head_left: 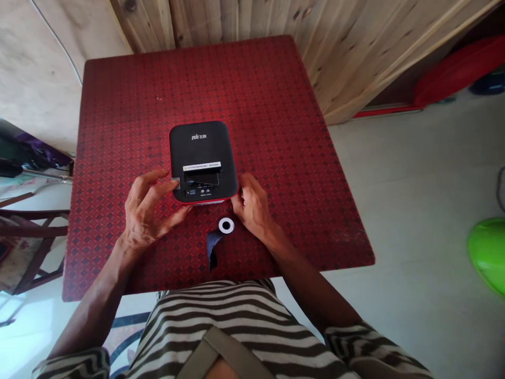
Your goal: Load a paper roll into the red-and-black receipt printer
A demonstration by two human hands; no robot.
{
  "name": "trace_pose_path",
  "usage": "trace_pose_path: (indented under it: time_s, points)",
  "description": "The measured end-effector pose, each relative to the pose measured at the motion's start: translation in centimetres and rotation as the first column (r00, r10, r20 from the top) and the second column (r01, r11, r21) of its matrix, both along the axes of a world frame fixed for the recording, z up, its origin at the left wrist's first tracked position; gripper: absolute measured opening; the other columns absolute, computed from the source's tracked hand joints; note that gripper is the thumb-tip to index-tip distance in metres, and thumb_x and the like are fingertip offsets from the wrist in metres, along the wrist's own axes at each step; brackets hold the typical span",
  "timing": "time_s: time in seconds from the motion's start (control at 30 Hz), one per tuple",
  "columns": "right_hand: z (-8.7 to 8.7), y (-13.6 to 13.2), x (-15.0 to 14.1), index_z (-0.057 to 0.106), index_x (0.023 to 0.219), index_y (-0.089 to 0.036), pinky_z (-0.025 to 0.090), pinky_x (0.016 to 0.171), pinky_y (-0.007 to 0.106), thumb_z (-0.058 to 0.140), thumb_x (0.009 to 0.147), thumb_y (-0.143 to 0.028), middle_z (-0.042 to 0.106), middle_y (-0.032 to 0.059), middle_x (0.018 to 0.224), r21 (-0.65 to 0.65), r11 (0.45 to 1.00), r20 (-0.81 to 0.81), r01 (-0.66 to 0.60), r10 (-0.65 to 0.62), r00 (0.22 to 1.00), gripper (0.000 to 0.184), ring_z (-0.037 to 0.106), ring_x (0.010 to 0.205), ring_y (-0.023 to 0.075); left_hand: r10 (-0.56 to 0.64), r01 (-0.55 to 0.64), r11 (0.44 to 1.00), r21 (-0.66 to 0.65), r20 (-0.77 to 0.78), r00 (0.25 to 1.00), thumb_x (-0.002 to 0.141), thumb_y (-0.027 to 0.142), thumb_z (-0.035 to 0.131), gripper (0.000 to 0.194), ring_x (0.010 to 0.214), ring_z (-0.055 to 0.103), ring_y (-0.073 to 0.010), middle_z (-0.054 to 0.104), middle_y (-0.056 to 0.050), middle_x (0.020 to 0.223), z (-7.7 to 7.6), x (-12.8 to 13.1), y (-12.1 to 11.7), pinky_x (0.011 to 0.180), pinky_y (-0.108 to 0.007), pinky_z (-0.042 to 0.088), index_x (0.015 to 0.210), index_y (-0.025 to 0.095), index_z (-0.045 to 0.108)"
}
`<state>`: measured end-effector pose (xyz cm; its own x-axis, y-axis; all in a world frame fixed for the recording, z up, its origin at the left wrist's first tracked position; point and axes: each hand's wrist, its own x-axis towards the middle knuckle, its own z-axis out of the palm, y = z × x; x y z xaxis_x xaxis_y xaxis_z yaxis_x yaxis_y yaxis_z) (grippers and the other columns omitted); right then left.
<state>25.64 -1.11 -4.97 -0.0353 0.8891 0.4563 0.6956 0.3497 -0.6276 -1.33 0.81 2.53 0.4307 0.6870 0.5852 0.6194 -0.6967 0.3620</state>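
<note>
A black receipt printer [203,150] with a red edge lies on the red patterned table. A white warning label and a slot with a dark strip showing cross its top. My left hand [148,210] grips the printer's left front corner. One fingertip rests on a small grey tab at that edge, while the thumb touches the front side. Around the right front corner, my right hand [252,208] is curled, its fingertips partly hidden by the casing. Just in front of the printer lies a small roll [226,226] with a white end and a dark loose tail.
The red tabletop [252,79] meets a wooden plank wall [252,18] at the back. A wooden chair [35,226] stands at the left, and a green rounded object [489,255] is on the floor side at right.
</note>
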Motion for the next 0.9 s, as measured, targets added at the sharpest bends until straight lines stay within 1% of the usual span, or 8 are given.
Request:
trace_pose_path:
  time_s: [0.23,0.33,0.4,0.5,0.6,0.67,0.77,0.9]
  points:
    - [-0.3,0.1,-0.2,0.061,0.115,-0.024,0.061,0.089,0.044,0.049,0.092,-0.006,0.071,0.0076,0.106,-0.023,1.0,-0.033,-0.02,0.019,0.999,0.031,0.069,0.098,0.0254,-0.018,0.021,0.998,-0.061,0.046,0.999,0.083,0.04,0.088,0.05,0.115,0.07,-0.0255,0.067,-0.009,0.131,-0.1,0.5,0.4,0.096,-0.046,0.063,0.126,0.029,0.063]
    - [0.8,-0.2,0.2,0.062,0.116,-0.024,0.062,0.086,0.042,0.052,0.094,-0.008,0.073,0.0079,0.106,-0.043,0.999,-0.087,-0.016,0.012,0.996,0.029,0.071,0.097,0.0243,-0.013,0.015,1.0,-0.015,0.081,0.997,0.084,0.041,0.087,0.054,0.117,0.069,-0.0266,0.067,-0.01,0.13,-1.0,0.6,0.4,0.099,-0.047,0.061,0.13,0.026,0.061]
    - [2.6,-0.5,0.6,0.063,0.118,-0.024,0.062,0.085,0.041,0.052,0.098,-0.01,0.074,0.0079,0.106,-0.018,0.999,-0.112,0.038,-0.04,0.993,0.027,0.072,0.097,0.0235,-0.007,0.006,1.0,0.013,0.086,0.996,0.085,0.04,0.086,0.06,0.119,0.068,-0.0272,0.066,-0.011,0.13,-1.6,0.7,0.4,0.101,-0.047,0.06,0.135,0.025,0.057]
    - [6.9,-0.3,0.8,0.068,0.117,-0.026,0.061,0.092,0.044,0.052,0.105,-0.016,0.075,0.007,0.107,0.068,0.994,-0.051,0.086,-0.082,0.995,0.023,0.072,0.101,0.0236,0.0,-0.002,0.999,0.032,0.07,0.998,0.086,0.043,0.085,0.065,0.119,0.067,-0.0273,0.067,-0.011,0.128,-2.2,0.6,0.3,0.101,-0.047,0.06,0.14,0.024,0.054]
    - [10.6,1.7,-0.2,0.072,0.111,-0.027,0.058,0.1,0.045,0.056,0.106,-0.02,0.076,0.005,0.109,0.085,0.993,0.138,-0.081,0.069,0.988,0.018,0.07,0.105,0.0236,0.022,-0.024,0.999,0.036,0.042,0.999,0.087,0.046,0.083,0.066,0.121,0.066,-0.0273,0.066,-0.011,0.13,-2.5,0.5,0.3,0.102,-0.047,0.06,0.142,0.026,0.052]
    - [11.7,4.0,-1.4,0.074,0.104,-0.023,0.057,0.103,0.045,0.06,0.104,-0.015,0.076,0.0061,0.108,-0.006,0.978,0.275,-0.21,0.204,0.94,0.017,0.07,0.107,0.0246,0.028,-0.029,0.999,0.038,0.031,0.999,0.088,0.046,0.082,0.07,0.123,0.065,-0.0277,0.064,-0.012,0.133,-2.7,0.6,0.2,0.103,-0.047,0.06,0.146,0.026,0.049]
    - [11.1,7.7,-3.4,0.074,0.095,-0.018,0.058,0.098,0.043,0.061,0.1,-0.007,0.076,0.0093,0.099,-0.17,0.943,0.415,-0.287,0.333,0.846,0.018,0.073,0.099,0.0252,0.02,-0.021,0.999,0.037,0.024,1.0,0.091,0.046,0.079,0.075,0.127,0.064,-0.0286,0.06,-0.013,0.138,-2.9,0.8,0.0,0.106,-0.048,0.061,0.154,0.027,0.044]
    - [9.1,11.1,-4.7,0.075,0.091,-0.017,0.059,0.083,0.039,0.059,0.098,-0.007,0.072,0.0082,0.08,-0.194,0.932,0.516,-0.308,0.364,0.776,0.02,0.073,0.08,0.0231,-0.005,0.004,1.0,0.013,0.012,1.0,0.092,0.042,0.078,0.076,0.126,0.064,-0.0284,0.057,-0.014,0.139,-3.0,0.9,-0.2,0.106,-0.047,0.063,0.158,0.027,0.043]
